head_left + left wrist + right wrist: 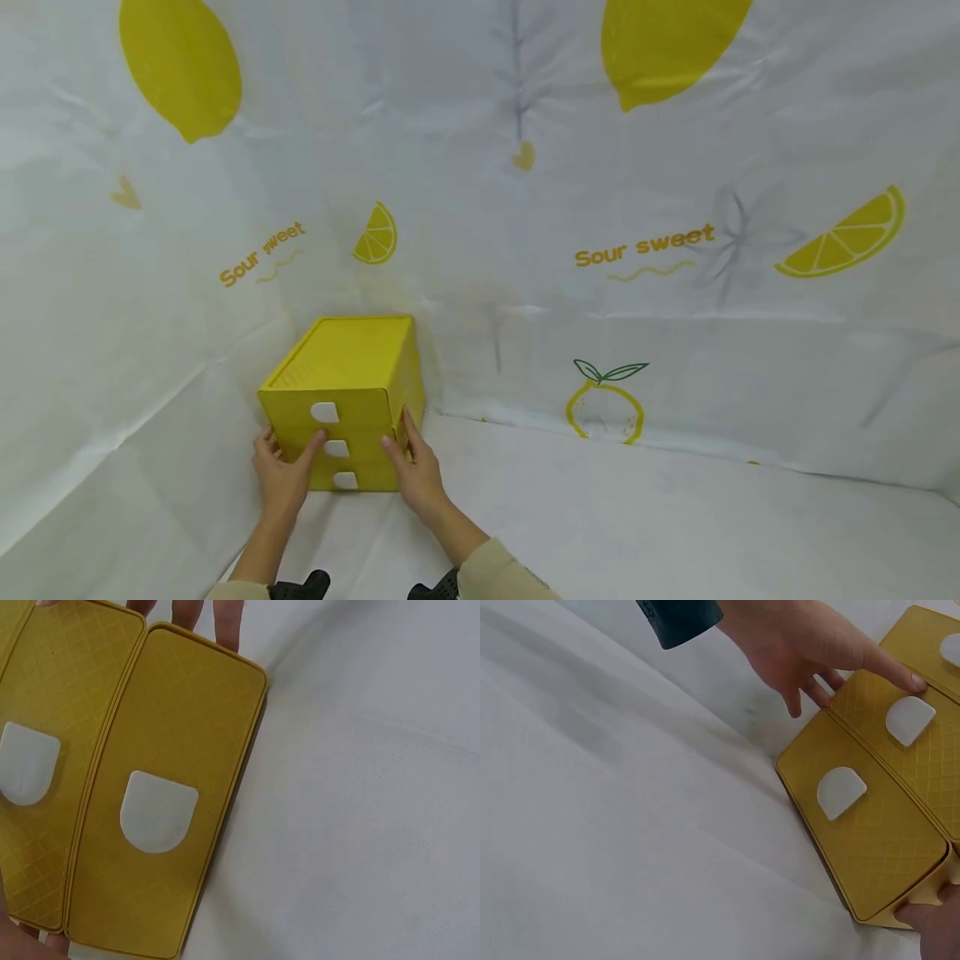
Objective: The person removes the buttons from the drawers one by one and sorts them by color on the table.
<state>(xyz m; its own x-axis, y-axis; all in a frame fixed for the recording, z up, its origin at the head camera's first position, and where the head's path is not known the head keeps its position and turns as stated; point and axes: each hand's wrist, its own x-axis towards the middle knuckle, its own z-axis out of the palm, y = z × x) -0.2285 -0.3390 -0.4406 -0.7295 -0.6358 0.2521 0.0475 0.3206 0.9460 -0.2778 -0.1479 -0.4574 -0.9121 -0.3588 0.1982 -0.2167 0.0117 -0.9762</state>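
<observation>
A yellow three-drawer storage box (337, 358) stands in the left back corner, its drawer fronts facing me. Each drawer front bears a white rounded pull tab (159, 812). My left hand (281, 479) holds the box's left side, thumb on the front beside the middle tab. On the right side, my right hand (422, 483) grips the edge, its thumb at the front and fingers along the side wall. Fingers (228, 626) of the right hand show past the box in the left wrist view. The right wrist view shows the left thumb (900, 675) lying across the front. All drawers look closed.
White cloth with printed lemons (180, 67) and lettering covers the walls behind and at the left. A white surface (637, 525) extends in front and to the right of the box. Dark wrist straps (302, 586) show at the sleeves.
</observation>
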